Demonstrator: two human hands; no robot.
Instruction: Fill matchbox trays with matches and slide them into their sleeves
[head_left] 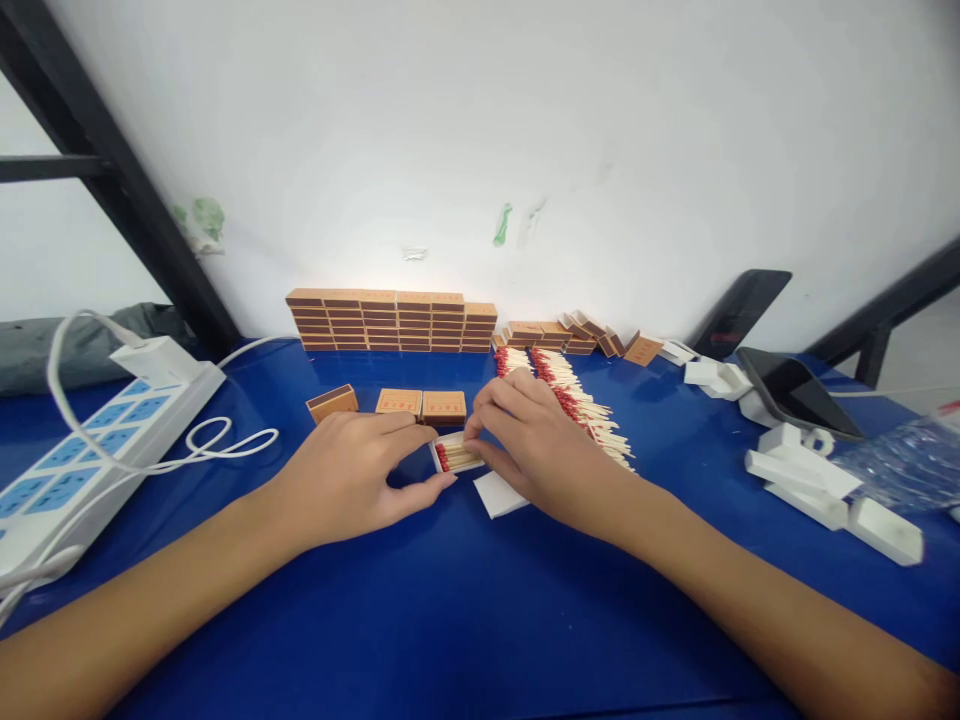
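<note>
A small white matchbox tray (433,452) filled with red-tipped matches (459,454) lies on the blue table between my hands. My left hand (360,465) has its index finger at the tray's far left corner and its thumb by the near side, bracketing that end. Over the right end bends my right hand (536,435), thumb and fingers closed on the pale ends of the matches. A flat white piece (499,495) lies partly hidden beneath it. Behind my hands stand two orange matchboxes (399,402) side by side and a tilted matchbox sleeve (332,402).
Stacked matchboxes (397,325) line the wall. Matches lie in long heaps (581,400) right of centre, with loose sleeves (592,330) behind. White trays (802,475), a phone (799,392) and a plastic bottle (907,460) are at right; a power strip (112,440) with cables at left.
</note>
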